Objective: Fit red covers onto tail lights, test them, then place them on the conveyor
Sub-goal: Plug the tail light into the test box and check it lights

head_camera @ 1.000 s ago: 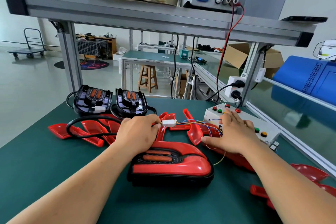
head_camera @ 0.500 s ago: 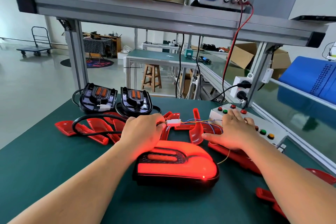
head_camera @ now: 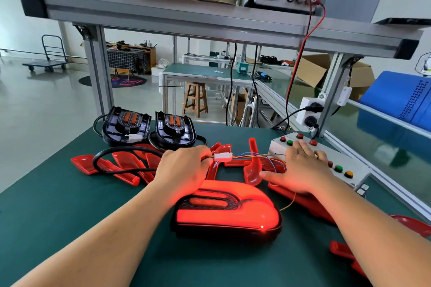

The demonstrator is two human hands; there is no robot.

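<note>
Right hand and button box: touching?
Touching. Head view: the right hand lies flat, its fingers resting on top of the button box among the buttons, with no gap visible; the tail light glows.

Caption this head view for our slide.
Lit tail light under test: left hand holds connector, right hand on button box.

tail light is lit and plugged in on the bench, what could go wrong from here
1. The left hand holds the white connector joined to thin coloured wires; lifting the lit tail light before unplugging could strain them.
2. Loose red covers lie under the black cable; dragging it could sweep them about.
3. The right hand lies across the button box and might press a neighbouring button.
</note>
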